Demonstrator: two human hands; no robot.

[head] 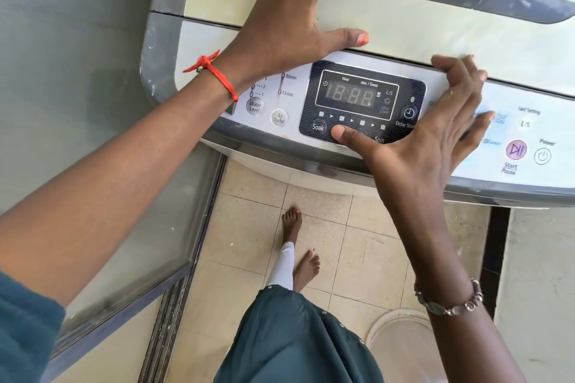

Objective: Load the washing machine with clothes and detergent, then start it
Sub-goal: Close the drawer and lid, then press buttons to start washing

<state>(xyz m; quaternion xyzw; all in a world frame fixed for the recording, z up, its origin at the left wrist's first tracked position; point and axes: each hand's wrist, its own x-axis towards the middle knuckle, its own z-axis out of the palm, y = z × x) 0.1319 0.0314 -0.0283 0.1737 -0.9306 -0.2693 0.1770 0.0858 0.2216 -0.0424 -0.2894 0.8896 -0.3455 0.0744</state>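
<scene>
A top-loading washing machine fills the upper half of the head view, its cream lid (404,28) lying closed. My left hand (298,9) rests flat on the lid, fingers spread and reaching the dark window at the top. My right hand (435,127) lies spread over the control panel (217,102), fingertips at the lid's front edge and thumb on the dark display block (357,96) near the Soak and Spin labels. The pink Start/Pause button (516,149) and the Power button (542,155) sit uncovered to the right. No clothes or detergent are in view.
A glass door with a metal frame (174,258) stands close on the left. Below the machine lies a beige tiled floor (357,258) with my bare feet. A round pale tub (401,342) sits on the floor at the lower right, beside a dark strip.
</scene>
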